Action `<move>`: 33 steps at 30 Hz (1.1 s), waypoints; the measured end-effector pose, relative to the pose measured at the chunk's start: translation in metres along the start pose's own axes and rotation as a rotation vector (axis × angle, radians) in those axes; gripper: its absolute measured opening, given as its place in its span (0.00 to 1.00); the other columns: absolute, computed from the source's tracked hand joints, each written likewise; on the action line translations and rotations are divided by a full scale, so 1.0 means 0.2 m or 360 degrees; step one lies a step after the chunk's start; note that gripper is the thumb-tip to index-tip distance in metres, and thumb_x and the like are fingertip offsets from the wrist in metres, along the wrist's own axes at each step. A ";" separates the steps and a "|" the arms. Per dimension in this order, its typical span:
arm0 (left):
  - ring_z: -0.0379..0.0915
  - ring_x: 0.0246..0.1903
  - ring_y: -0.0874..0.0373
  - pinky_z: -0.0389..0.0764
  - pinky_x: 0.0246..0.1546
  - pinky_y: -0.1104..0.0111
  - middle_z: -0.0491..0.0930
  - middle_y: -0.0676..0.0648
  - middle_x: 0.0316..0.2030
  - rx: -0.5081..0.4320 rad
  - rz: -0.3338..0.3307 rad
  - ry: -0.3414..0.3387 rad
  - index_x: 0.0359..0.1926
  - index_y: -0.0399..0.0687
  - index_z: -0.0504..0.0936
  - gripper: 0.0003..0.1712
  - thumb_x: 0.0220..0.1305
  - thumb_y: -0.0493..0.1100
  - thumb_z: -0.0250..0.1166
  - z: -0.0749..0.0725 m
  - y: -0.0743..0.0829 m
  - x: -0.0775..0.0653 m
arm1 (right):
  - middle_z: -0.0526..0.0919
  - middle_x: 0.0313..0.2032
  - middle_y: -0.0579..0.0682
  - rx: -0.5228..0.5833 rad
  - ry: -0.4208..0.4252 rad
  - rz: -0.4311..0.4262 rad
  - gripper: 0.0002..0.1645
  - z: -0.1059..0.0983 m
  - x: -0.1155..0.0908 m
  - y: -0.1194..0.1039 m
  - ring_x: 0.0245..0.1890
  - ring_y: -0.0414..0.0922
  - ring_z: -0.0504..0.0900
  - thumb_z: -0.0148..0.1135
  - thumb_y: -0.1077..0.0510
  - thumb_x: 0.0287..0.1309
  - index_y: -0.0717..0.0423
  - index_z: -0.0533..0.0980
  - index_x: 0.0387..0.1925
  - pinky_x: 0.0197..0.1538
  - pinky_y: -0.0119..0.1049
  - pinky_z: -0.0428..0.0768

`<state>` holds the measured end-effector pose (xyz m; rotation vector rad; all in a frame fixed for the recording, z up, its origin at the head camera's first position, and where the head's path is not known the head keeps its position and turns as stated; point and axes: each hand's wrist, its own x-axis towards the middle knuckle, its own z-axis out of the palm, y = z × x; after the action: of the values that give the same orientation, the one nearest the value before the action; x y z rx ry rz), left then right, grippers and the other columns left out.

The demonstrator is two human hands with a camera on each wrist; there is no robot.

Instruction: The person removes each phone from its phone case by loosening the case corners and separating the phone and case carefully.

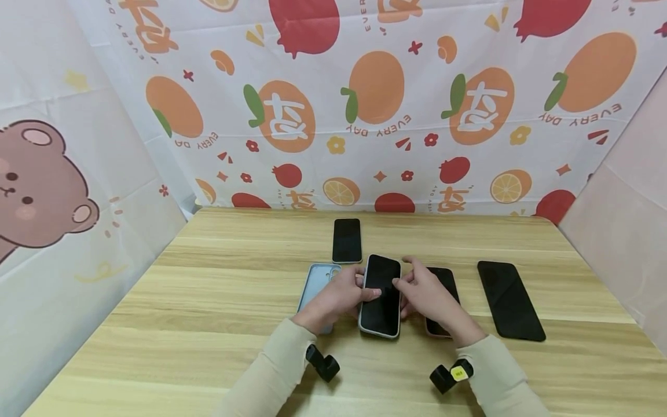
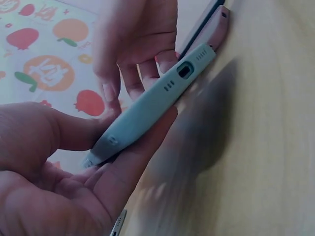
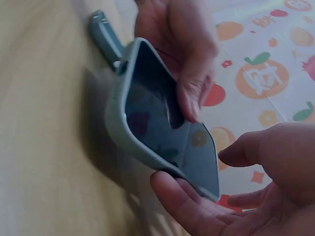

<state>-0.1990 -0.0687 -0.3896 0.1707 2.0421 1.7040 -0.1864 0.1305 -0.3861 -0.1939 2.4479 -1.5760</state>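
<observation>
A black-screened phone [image 1: 379, 310] in a pale blue-green case [image 2: 147, 110] is held tilted above the table, screen facing up. My left hand [image 1: 341, 292] grips its left side, thumb lying across the screen and fingers underneath. At the opposite side, my right hand [image 1: 424, 292] has its thumb at the screen's edge and fingertips under the rim. The case's bottom edge with its port opening shows in the left wrist view. Partly behind my left hand lies a light blue phone case [image 1: 314, 284]. Another phone [image 1: 443, 281] lies beneath my right hand, partly covered by it.
A black phone [image 1: 347, 240] lies farther back on the wooden table [image 1: 208, 324], and a larger dark phone-shaped slab [image 1: 510, 301] lies to the right. A fruit-printed cloth [image 1: 333, 116] hangs behind the table's back edge. Each wrist carries a small black camera.
</observation>
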 end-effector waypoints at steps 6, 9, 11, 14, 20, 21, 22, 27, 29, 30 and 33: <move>0.86 0.34 0.51 0.87 0.34 0.57 0.86 0.40 0.41 -0.0030 -0.0001 -0.0071 0.60 0.39 0.66 0.24 0.67 0.35 0.64 0.00 0.03 -0.01 | 0.82 0.41 0.59 0.0151 0.0065 -0.0002 0.29 -0.08 0.01 0.00 0.25 0.48 0.83 0.49 0.55 0.74 0.64 0.60 0.69 0.34 0.43 0.85; 0.86 0.35 0.51 0.87 0.36 0.56 0.86 0.40 0.42 -0.0056 0.0016 -0.0127 0.59 0.39 0.68 0.22 0.67 0.34 0.64 0.00 0.04 -0.02 | 0.83 0.35 0.56 0.0277 0.0074 -0.0008 0.24 -0.09 0.01 0.00 0.25 0.44 0.83 0.45 0.55 0.76 0.67 0.66 0.63 0.33 0.39 0.85; 0.86 0.36 0.52 0.87 0.36 0.56 0.86 0.40 0.42 -0.0049 0.0029 -0.0154 0.59 0.39 0.68 0.22 0.67 0.34 0.63 0.00 0.05 -0.02 | 0.82 0.32 0.55 0.0392 0.0045 -0.0033 0.23 -0.10 0.01 0.01 0.25 0.42 0.82 0.42 0.55 0.78 0.70 0.68 0.59 0.32 0.38 0.85; 0.85 0.36 0.53 0.87 0.35 0.56 0.85 0.41 0.42 -0.0005 0.0044 -0.0161 0.59 0.40 0.69 0.22 0.67 0.34 0.63 0.00 0.06 -0.03 | 0.81 0.30 0.51 0.0513 0.0003 -0.0047 0.25 -0.11 0.01 0.01 0.25 0.41 0.80 0.40 0.52 0.79 0.71 0.70 0.55 0.31 0.35 0.85; 0.85 0.39 0.51 0.87 0.39 0.54 0.84 0.39 0.45 0.0027 0.0081 -0.0168 0.62 0.41 0.68 0.23 0.68 0.35 0.62 0.00 0.07 -0.05 | 0.82 0.32 0.47 0.0672 -0.0018 -0.0067 0.29 -0.10 0.00 0.01 0.29 0.38 0.79 0.39 0.47 0.79 0.70 0.71 0.52 0.33 0.30 0.82; 0.85 0.40 0.50 0.86 0.40 0.53 0.84 0.39 0.45 0.0026 0.0085 -0.0169 0.63 0.41 0.68 0.24 0.68 0.35 0.61 -0.01 0.07 -0.05 | 0.82 0.32 0.47 0.0704 -0.0019 -0.0073 0.28 -0.10 0.01 0.00 0.30 0.38 0.80 0.39 0.47 0.79 0.70 0.71 0.52 0.33 0.30 0.82; 0.85 0.40 0.50 0.86 0.40 0.53 0.83 0.38 0.45 0.0028 0.0089 -0.0171 0.64 0.41 0.67 0.25 0.68 0.35 0.61 -0.01 0.08 -0.05 | 0.82 0.32 0.47 0.0731 -0.0017 -0.0078 0.27 -0.09 0.00 0.00 0.31 0.37 0.80 0.39 0.48 0.79 0.70 0.71 0.51 0.34 0.30 0.82; 0.84 0.40 0.51 0.86 0.40 0.54 0.81 0.39 0.46 0.0070 0.0106 -0.0179 0.65 0.41 0.66 0.26 0.69 0.36 0.61 -0.02 0.09 -0.06 | 0.82 0.31 0.44 0.0870 -0.0015 -0.0088 0.21 -0.09 -0.01 -0.02 0.30 0.37 0.80 0.39 0.51 0.79 0.61 0.74 0.44 0.32 0.30 0.82; 0.84 0.40 0.52 0.87 0.39 0.54 0.81 0.38 0.46 0.0080 0.0121 -0.0186 0.64 0.42 0.67 0.25 0.69 0.37 0.61 -0.03 0.10 -0.07 | 0.83 0.30 0.44 0.0936 -0.0042 -0.0099 0.20 -0.10 -0.01 -0.02 0.30 0.36 0.81 0.39 0.50 0.79 0.58 0.74 0.42 0.31 0.31 0.83; 0.84 0.40 0.52 0.87 0.39 0.54 0.81 0.38 0.46 0.0075 0.0129 -0.0194 0.64 0.42 0.68 0.24 0.69 0.37 0.61 -0.03 0.10 -0.07 | 0.84 0.31 0.44 0.0974 -0.0061 -0.0108 0.20 -0.10 -0.01 -0.02 0.30 0.36 0.82 0.39 0.50 0.79 0.57 0.75 0.42 0.31 0.31 0.83; 0.84 0.39 0.53 0.87 0.38 0.55 0.82 0.39 0.44 0.0053 0.0141 -0.0217 0.62 0.41 0.68 0.22 0.69 0.36 0.60 -0.04 0.11 -0.07 | 0.85 0.33 0.44 0.1087 -0.0140 -0.0121 0.20 -0.11 -0.01 -0.02 0.32 0.37 0.84 0.39 0.49 0.79 0.54 0.75 0.42 0.33 0.33 0.84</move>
<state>-0.1935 -0.0764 -0.3637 0.3831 1.9892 1.6630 -0.1897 0.1478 -0.3732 -0.2273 1.7229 -2.2647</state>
